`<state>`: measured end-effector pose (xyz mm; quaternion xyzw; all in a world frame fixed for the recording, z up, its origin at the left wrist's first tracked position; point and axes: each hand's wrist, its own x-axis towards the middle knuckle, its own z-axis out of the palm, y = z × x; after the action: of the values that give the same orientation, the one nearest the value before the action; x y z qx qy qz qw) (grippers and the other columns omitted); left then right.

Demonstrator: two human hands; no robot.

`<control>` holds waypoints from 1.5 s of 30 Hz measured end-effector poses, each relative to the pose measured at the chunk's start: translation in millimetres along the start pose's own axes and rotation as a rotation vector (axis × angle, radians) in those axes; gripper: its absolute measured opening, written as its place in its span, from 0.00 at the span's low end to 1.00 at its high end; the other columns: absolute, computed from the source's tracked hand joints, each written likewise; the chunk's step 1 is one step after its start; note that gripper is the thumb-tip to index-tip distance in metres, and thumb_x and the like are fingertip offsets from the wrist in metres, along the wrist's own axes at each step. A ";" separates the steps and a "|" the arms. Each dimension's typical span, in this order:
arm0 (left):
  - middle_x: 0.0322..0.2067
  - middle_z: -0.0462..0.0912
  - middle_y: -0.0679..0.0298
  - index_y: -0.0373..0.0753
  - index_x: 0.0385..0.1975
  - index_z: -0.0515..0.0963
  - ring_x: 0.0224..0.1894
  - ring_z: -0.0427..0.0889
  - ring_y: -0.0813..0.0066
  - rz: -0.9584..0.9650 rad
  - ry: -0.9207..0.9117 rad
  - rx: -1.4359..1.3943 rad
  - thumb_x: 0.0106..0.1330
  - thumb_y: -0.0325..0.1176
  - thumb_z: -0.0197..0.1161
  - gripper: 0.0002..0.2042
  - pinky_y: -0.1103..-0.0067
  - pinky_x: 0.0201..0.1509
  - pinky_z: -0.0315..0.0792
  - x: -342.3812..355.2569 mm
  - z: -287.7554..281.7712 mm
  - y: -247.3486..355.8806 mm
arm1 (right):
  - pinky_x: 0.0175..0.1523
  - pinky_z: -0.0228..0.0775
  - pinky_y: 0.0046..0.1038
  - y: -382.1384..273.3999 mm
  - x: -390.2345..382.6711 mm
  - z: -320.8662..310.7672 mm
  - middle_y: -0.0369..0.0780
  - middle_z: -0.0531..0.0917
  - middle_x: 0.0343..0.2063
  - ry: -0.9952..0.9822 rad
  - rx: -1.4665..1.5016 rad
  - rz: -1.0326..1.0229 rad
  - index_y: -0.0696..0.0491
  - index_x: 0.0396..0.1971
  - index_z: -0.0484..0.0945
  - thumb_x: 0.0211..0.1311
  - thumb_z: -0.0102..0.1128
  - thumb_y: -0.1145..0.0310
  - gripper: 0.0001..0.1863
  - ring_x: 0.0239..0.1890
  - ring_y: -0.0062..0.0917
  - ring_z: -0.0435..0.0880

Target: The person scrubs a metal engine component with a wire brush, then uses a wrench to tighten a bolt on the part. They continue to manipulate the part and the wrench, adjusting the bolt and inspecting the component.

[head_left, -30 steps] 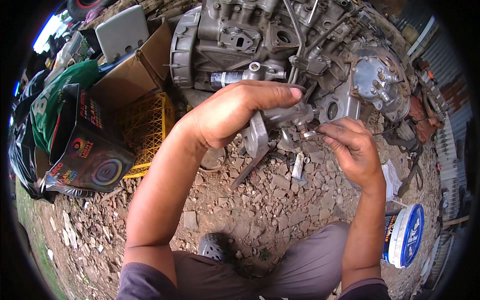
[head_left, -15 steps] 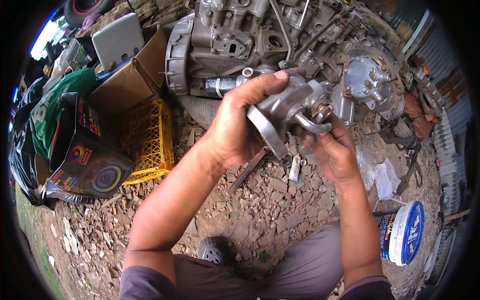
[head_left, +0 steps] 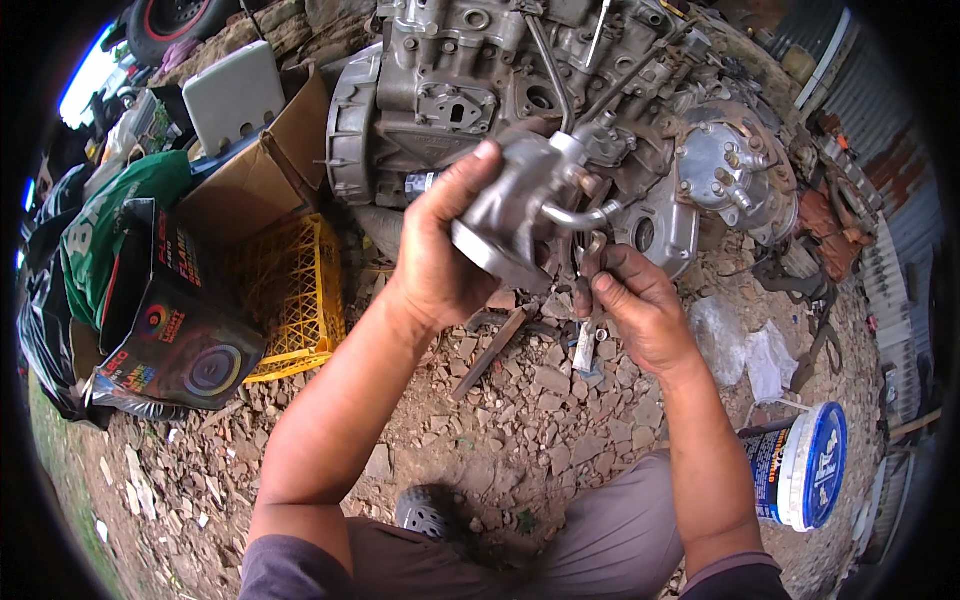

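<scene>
**Grey metal part held up by the engine**

The grey metal part (head_left: 515,215) sits in the left hand (head_left: 440,265), lifted off the ground just in front of the big engine (head_left: 560,90); the left hand is closed tight around it, thumb on top, fingers under its round flat end; a bent metal pipe (head_left: 580,213) sticks out of the part toward the right hand (head_left: 635,305); the right hand is just under the pipe, fingers curled and pinching something small at the part's side, too hidden to tell what; below both hands the ground (head_left: 500,420) is all broken stones; a flat rusty bar (head_left: 490,352) lies on the stones just under the left hand; a yellow crate (head_left: 285,290) stands well to the left of the left hand, with a black box (head_left: 170,320) beside it; a white and blue tub (head_left: 800,465) lies on its side to the right of the right arm; a grey shoe (head_left: 428,512) shows near the person's knees.
</scene>
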<state>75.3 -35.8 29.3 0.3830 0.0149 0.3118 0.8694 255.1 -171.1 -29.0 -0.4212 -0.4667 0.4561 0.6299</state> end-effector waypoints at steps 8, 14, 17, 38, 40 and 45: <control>0.48 0.84 0.57 0.34 0.58 0.75 0.45 0.85 0.72 -0.284 0.161 0.311 0.71 0.45 0.60 0.24 0.78 0.45 0.80 -2.3 -15.5 22.2 | 0.40 0.72 0.28 -42.7 -6.5 -3.5 0.40 0.87 0.36 0.258 -0.943 -0.333 0.57 0.44 0.86 0.64 0.64 0.72 0.10 0.34 0.25 0.84; 0.46 0.86 0.58 0.30 0.49 0.81 0.45 0.84 0.76 -0.271 0.101 0.697 0.72 0.38 0.60 0.16 0.79 0.51 0.78 -3.1 -14.8 25.2 | 0.43 0.66 0.32 -50.1 -4.0 4.7 0.38 0.85 0.29 0.074 -1.345 -0.459 0.51 0.38 0.89 0.52 0.66 0.77 0.12 0.34 0.32 0.82; 0.46 0.86 0.58 0.29 0.49 0.81 0.45 0.85 0.75 -0.214 0.067 0.854 0.73 0.38 0.60 0.16 0.79 0.51 0.78 -3.2 -14.6 25.0 | 0.46 0.65 0.31 -49.0 -5.3 7.1 0.37 0.85 0.29 0.027 -1.410 -0.410 0.51 0.38 0.88 0.53 0.66 0.76 0.11 0.35 0.32 0.81; 0.44 0.87 0.54 0.29 0.50 0.80 0.44 0.87 0.69 -0.453 0.146 0.432 0.71 0.42 0.61 0.20 0.75 0.49 0.81 -6.3 -19.3 33.0 | 0.46 0.67 0.31 -50.8 -5.0 9.7 0.39 0.86 0.29 0.030 -1.252 -0.381 0.54 0.37 0.88 0.55 0.67 0.74 0.09 0.33 0.32 0.82; 0.43 0.87 0.57 0.32 0.48 0.80 0.42 0.87 0.71 -0.476 0.126 0.428 0.71 0.42 0.61 0.18 0.76 0.45 0.81 -6.2 -19.1 29.8 | 0.48 0.69 0.32 -52.4 -6.6 10.8 0.42 0.87 0.30 -0.029 -1.304 -0.369 0.56 0.37 0.88 0.54 0.67 0.76 0.09 0.34 0.34 0.82; 0.47 0.85 0.53 0.31 0.54 0.77 0.51 0.85 0.64 -0.454 0.096 0.365 0.73 0.48 0.59 0.24 0.70 0.57 0.79 -9.8 -29.8 21.3 | 0.42 0.65 0.31 -51.7 -7.0 10.9 0.37 0.85 0.26 -0.024 -1.328 -0.383 0.52 0.37 0.89 0.54 0.69 0.74 0.10 0.30 0.29 0.80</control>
<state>48.2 -10.8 20.6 0.5049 0.1973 0.1192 0.8319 252.9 -188.6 21.4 -0.6227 -0.7202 -0.0411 0.3030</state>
